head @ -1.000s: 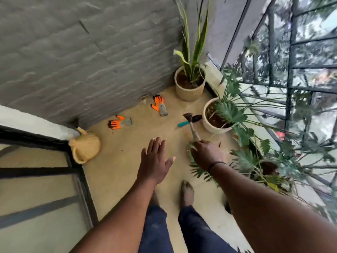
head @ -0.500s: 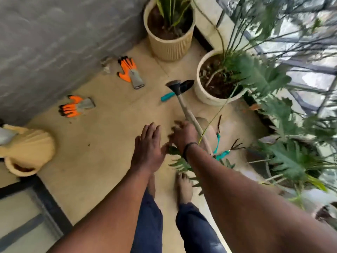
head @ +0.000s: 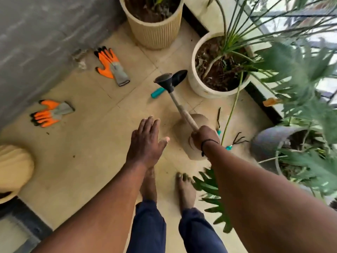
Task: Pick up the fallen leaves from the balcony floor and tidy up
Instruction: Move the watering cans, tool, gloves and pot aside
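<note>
Beige tiled balcony floor [head: 87, 161], grey wall along the left edge, railing and foliage along the right. Fallen leaf [head: 212, 190]: green, deeply lobed, lying flat on the floor at the near right, just beside the right bare foot [head: 186, 190] and partly hidden under the right forearm.

Right hand [head: 204, 138] curled round the handle of a beige watering can [head: 197, 118], long spout [head: 179, 108] angled up toward the far edge and ending in a black rose [head: 164, 80]. Left hand [head: 146, 141] spread flat, fingers straight, thumb out, hovering above the floor and holding nothing.

Beyond the can, a black trowel with teal handle [head: 158, 92] on the tiles. Two small teal-handled hand tools [head: 231, 143] just right of the can. Two orange-and-grey gloves, one [head: 112, 67] near the wall, the other [head: 51, 113] toward the left edge.

Containers: ribbed beige pot [head: 155, 31] at the far edge, dark soil inside; white pot [head: 198, 83] beside it to the right, soil with thin arching green stems; dark grey pot [head: 268, 141] at the right edge, broad lobed leaves above it. Part of a rounded beige vessel [head: 14, 168] at the left edge, contents not readable.
</note>
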